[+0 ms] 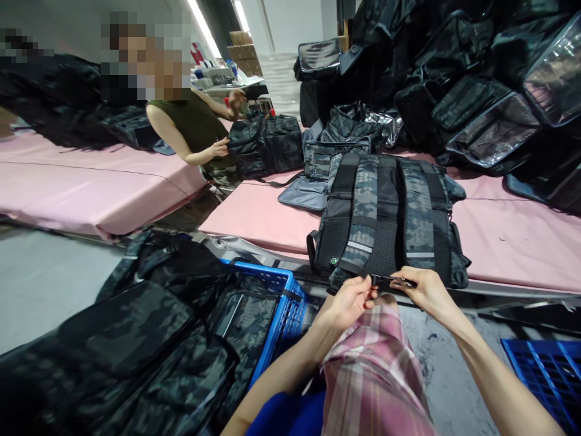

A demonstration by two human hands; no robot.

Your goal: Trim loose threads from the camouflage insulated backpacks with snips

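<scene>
A camouflage backpack (385, 218) lies back-side up on the pink table (512, 242), its shoulder straps running toward me. At its near edge my left hand (347, 301) and my right hand (424, 290) both pinch a black buckle (385, 282) on a strap end, fingers closed on it from either side. The buckle sits just over the table's front edge, above my plaid-clad lap.
A blue crate (284, 303) piled with camouflage bags stands at my left; another blue crate (549, 375) is at the lower right. Black bags are heaped at the back right. A person in a green top handles a bag (265, 145) across the table.
</scene>
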